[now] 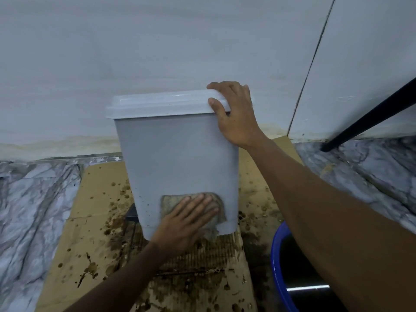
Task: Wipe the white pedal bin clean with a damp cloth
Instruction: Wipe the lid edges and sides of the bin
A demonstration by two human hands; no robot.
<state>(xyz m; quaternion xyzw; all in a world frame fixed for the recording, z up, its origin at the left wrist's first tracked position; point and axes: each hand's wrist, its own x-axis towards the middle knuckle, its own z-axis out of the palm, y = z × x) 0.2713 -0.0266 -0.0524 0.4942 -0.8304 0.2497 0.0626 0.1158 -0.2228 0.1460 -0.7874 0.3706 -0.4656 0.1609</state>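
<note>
Pedal bin (180,158): we steadied its lid with our right hand (236,118) gripping, while our left hand (189,221), flat and open, pressed the cloth (171,202) low against it.

Both forearms are bare from wrist to the frame's edge, with no sleeve or cuff in view. The left hand (186,224) and right hand (234,113) wear no gloves, rings, watch or bands. Nails are short and plain. The right forearm looks much broader, being nearer the lens.
</note>
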